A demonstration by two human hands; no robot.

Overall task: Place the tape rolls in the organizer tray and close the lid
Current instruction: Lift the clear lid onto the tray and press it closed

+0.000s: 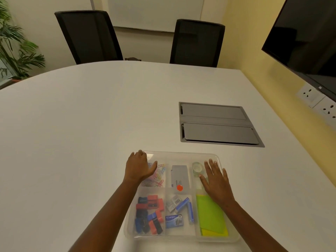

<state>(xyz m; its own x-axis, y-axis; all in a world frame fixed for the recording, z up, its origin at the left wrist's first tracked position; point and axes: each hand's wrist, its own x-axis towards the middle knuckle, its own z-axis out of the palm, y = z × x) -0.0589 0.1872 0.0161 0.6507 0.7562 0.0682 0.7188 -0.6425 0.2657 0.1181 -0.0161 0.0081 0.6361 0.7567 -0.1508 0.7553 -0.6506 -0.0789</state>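
1. Under the clear lid, at the far right of the organizer tray, sits 1 clear tape roll.
2. Both hands lie flat on the lid, fingers spread: the left hand at the far left corner, the right hand just beside the tape roll.
3. Other compartments hold coloured paper clips, a grey box, red, blue and black sharpeners, staple boxes and green sticky notes.
4. Around the tray spreads a white worktop with a grey cable hatch; 2 black chairs stand beyond.
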